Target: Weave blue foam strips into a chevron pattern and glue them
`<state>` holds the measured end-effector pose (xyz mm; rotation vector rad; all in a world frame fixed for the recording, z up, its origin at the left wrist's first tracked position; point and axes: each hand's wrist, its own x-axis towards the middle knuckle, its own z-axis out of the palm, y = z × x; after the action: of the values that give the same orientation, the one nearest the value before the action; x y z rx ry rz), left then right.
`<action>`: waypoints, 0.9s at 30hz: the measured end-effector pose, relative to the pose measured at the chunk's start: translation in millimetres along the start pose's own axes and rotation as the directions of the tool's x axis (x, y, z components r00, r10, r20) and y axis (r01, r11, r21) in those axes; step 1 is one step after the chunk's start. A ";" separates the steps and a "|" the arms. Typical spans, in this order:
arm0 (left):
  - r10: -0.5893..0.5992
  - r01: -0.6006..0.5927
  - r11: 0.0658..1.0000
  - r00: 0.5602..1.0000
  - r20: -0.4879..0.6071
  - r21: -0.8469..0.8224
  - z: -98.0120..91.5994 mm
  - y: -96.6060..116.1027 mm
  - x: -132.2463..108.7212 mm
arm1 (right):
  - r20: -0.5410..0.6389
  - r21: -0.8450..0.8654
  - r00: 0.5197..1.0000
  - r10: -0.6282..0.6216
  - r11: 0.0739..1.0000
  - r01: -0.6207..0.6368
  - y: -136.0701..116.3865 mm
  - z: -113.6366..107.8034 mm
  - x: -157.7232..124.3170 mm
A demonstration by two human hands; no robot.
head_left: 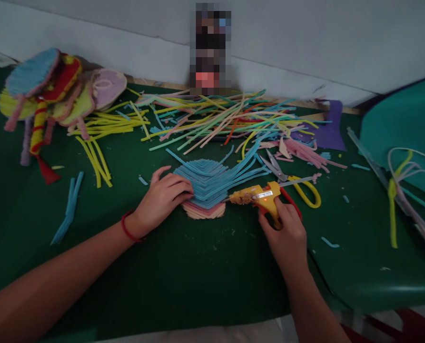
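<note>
Pressing a fan of blue strips (212,183) flat on the green table (198,271), glue gun (258,196) at its edge.
The left hand (162,197) lies flat on the fan's left side, fingers loosely spread, gripping nothing; the right hand (287,233) is wrapped round the gun's handle. The strips look light, soft and bendy: best held down near the layered middle, not by loose ends.

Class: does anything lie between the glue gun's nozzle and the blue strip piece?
Nothing visible: the glue gun in the right hand has its nozzle at the edge of the blue strip piece.
</note>
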<state>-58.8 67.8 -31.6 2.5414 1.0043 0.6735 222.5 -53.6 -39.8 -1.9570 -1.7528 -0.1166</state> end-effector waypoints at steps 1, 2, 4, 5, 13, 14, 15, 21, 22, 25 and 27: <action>-0.002 0.002 1.000 1.000 -0.002 -0.011 0.1 -0.8 0.3 | -0.003 0.002 1.000 0.002 1.000 -0.002 0.3 0.1 -0.2; -0.002 0.002 1.000 1.000 -0.001 -0.027 0.3 -1.9 0.6 | -0.010 0.003 1.000 0.004 1.000 -0.004 0.8 0.3 -0.4; 0.002 -0.002 0.998 1.000 0.003 -0.066 0.9 -4.2 1.2 | -0.029 0.002 1.000 0.010 1.000 -0.010 2.4 1.0 -0.5; 0.005 -0.004 0.996 1.000 0.004 -0.085 1.2 -5.3 1.5 | -0.038 0.003 0.999 0.015 1.000 -0.015 3.4 1.4 -0.3; -0.035 0.029 0.979 0.999 -0.023 -0.201 -0.2 -10.2 3.7 | -0.160 -0.040 0.987 -0.016 0.999 0.010 -3.5 -1.0 -2.2; -0.052 0.046 0.974 0.998 -0.024 -0.221 -0.7 -11.1 4.2 | -0.180 -0.045 0.983 -0.033 0.999 0.026 -7.9 -1.3 -3.8; -0.071 0.064 0.968 0.997 -0.018 -0.244 -1.3 -12.1 4.6 | -0.194 -0.047 0.979 -0.058 0.998 0.050 -13.1 -1.3 -5.4; -0.112 0.115 0.925 0.993 0.029 -0.362 -4.8 -19.6 8.6 | -0.140 -0.043 0.967 -0.212 0.977 0.208 -51.6 3.6 -4.6; -0.109 0.114 0.919 0.993 0.034 -0.376 -5.3 -21.0 9.3 | -0.125 -0.042 0.967 -0.223 0.975 0.220 -57.3 4.3 -2.3; -0.095 0.112 0.897 0.994 0.062 -0.428 -6.5 -25.4 11.2 | -0.080 -0.044 0.966 -0.245 0.969 0.242 -71.0 5.4 5.4; -0.087 0.114 0.881 0.993 0.080 -0.460 -6.7 -28.0 12.1 | -0.060 -0.058 0.966 -0.252 0.967 0.248 -77.2 6.0 9.6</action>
<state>-70.1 96.7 -35.1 2.0641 0.8289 0.7088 149.1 -39.3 -17.4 -1.7353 -1.9624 -0.3119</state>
